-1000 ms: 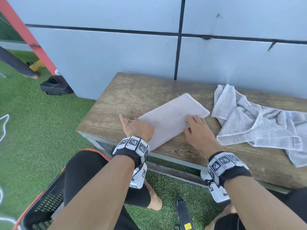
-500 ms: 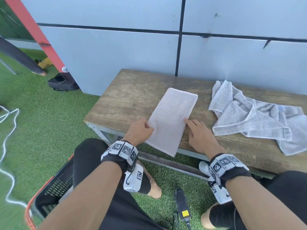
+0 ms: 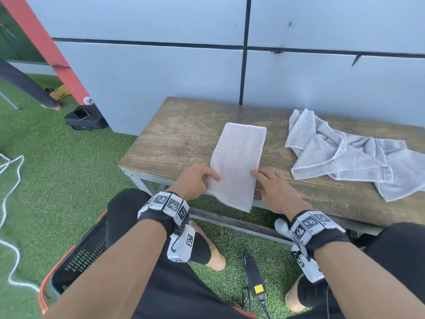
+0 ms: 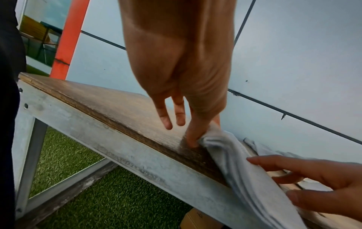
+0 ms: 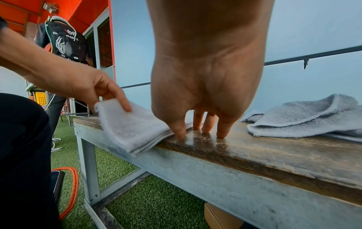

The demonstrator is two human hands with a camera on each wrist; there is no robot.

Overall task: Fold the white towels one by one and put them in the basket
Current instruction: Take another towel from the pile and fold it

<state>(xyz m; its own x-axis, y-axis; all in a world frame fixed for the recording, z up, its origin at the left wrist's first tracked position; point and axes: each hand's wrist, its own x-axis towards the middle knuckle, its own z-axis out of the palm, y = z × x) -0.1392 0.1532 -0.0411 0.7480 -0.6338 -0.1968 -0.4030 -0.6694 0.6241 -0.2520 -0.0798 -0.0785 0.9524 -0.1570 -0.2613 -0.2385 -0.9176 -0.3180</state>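
A folded white towel (image 3: 236, 162) lies lengthwise on the wooden bench (image 3: 179, 134), its near end hanging over the front edge. My left hand (image 3: 211, 178) pinches the towel's left edge (image 4: 245, 178) between thumb and forefinger, lifting it slightly (image 5: 133, 127). My right hand (image 3: 264, 178) stays open at the towel's right edge, fingertips (image 5: 221, 134) on the wood and thumb against the folded layers. A crumpled pile of unfolded white towels (image 3: 345, 155) lies on the bench to the right. The black basket with an orange rim (image 3: 76, 261) stands on the grass by my left knee.
A grey panel wall backs the bench. A power adapter (image 3: 255, 277) and a white cable (image 3: 11, 203) lie on the artificial grass. A black case (image 3: 85, 117) sits left of the bench. A person (image 5: 64, 46) stands beyond the bench's left end.
The folded towel has turned from diagonal to lengthwise and slid toward me, its end now over the front edge. My left hand went from lying flat on it to pinching its left edge.
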